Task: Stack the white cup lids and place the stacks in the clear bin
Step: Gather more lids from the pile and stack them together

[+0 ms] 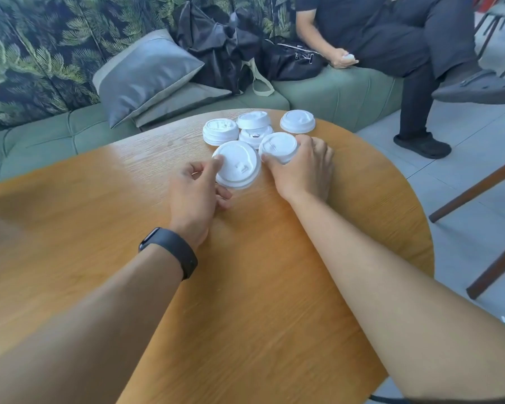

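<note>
1. My left hand (pixel 197 185) is pinching the near lid (pixel 236 164) on the surface (pixel 245 287); my right hand (pixel 303 167) is gripping another lid (pixel 279 147).
2. They're probably light, thin, slippery; I'm taking them by the rims.

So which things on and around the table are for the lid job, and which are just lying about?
For the job:
- white lids on the wooden table
- left hand, gripping the nearest lid
- right hand, gripping another lid

Just lying about:
- grey cushion
- black bags
- seated person
- wooden chair

The clear bin is not in view.
</note>
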Demonstrator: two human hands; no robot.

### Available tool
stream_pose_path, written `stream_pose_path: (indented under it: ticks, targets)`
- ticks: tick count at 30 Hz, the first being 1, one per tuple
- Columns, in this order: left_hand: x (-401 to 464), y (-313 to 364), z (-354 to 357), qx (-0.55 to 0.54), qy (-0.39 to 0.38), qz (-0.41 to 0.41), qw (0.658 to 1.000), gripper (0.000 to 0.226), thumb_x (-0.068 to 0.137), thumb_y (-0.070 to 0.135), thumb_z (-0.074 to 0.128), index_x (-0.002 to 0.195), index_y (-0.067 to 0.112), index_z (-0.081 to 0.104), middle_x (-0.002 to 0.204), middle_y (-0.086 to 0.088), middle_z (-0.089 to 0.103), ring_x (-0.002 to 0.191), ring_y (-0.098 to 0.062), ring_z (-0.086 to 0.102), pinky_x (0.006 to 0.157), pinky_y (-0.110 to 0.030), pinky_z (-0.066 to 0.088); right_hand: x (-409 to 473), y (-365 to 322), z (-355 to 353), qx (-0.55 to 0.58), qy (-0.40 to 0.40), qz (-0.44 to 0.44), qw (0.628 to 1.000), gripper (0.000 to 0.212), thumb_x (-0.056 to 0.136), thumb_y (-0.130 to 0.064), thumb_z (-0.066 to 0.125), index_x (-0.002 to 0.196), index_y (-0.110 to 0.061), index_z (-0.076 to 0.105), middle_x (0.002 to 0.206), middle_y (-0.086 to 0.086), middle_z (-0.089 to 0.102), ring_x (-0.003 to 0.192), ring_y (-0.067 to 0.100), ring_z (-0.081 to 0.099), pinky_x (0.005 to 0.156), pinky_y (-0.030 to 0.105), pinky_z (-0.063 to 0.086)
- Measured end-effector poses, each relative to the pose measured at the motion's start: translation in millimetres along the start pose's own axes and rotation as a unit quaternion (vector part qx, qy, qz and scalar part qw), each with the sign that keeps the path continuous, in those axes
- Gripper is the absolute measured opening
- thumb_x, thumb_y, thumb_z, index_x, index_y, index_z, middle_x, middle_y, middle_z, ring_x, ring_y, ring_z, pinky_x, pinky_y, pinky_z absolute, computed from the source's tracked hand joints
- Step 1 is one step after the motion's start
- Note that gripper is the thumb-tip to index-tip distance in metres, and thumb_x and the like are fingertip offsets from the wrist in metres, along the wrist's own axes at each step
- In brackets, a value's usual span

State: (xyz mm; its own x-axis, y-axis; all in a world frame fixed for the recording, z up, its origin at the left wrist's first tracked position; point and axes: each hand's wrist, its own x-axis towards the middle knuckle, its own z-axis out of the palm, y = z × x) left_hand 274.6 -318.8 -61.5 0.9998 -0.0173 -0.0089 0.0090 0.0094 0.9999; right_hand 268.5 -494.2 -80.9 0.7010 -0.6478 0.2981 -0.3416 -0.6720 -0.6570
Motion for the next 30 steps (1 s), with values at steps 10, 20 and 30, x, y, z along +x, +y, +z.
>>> stream_pose_path:
  ticks: [10,20,30]
  targets:
    - [-37,4,-20,-0.038,0.009,-0.013,0.999,0.022,0.099,0.029,0.069,0.1,0.009,0.059,0.049,0.006,0.058,0.048,-0.015,0.057,0.045,-0.026,0.047,-40,-7,-20,0.247,0.042,-0.014,0.968,0.068,0.073,-0.043,0.087,0.131,-0.023,0.057,0.129,-0.004,0.055,0.127,0.019,0.048,0.108,0.038,0.044]
    - [-107,9,-105,-0.082,0.045,-0.05,0.994,0.019,0.1,0.026,0.068,0.1,0.008,0.062,0.046,0.002,0.054,0.043,-0.018,0.054,0.041,-0.026,0.045,-141,-32,-39,0.29,-0.05,-0.069,0.953,0.067,0.072,-0.035,0.091,0.13,-0.029,0.057,0.128,-0.011,0.064,0.117,0.006,0.061,0.102,0.035,0.052]
    - [-184,12,-235,-0.091,0.098,-0.074,0.988,0.02,0.099,0.026,0.069,0.103,0.007,0.064,0.051,-0.006,0.058,0.046,-0.022,0.053,0.048,-0.032,0.046,-252,-78,-48,0.244,-0.195,-0.128,0.941,0.065,0.072,-0.039,0.089,0.129,-0.037,0.058,0.122,-0.017,0.068,0.111,0.003,0.064,0.096,0.033,0.054]
